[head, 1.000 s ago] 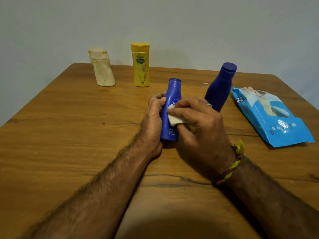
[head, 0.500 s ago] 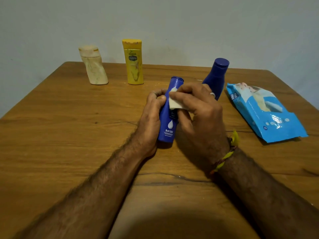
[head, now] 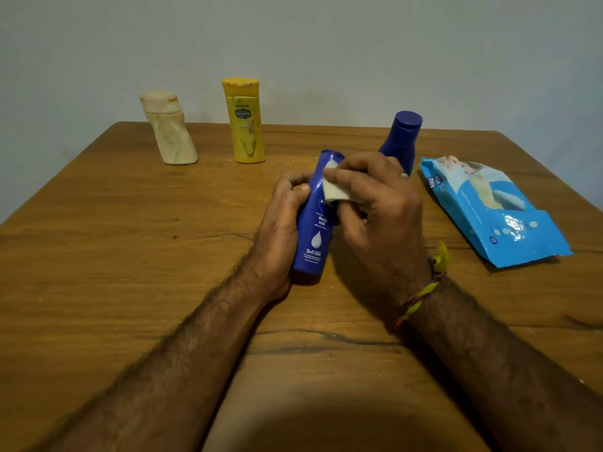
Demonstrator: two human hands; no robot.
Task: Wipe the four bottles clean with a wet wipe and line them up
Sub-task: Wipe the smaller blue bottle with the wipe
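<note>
Blue plastic bottle (head: 315,223), mid-table: your left hand (head: 280,230) grips its waist, your right hand (head: 375,203) pinches the wipe (head: 332,189) near the cap. Likely light, stiff, slick when wet; hold low.

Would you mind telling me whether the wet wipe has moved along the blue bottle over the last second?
Yes: the wet wipe has slid up the Body Milk bottle, from mid-label to near its cap.

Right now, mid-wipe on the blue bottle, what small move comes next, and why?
Probably draw the wipe down the blue bottle: the right hand pinches it near the cap, the label below is uncovered, and the left hand steadies the bottle.
</note>
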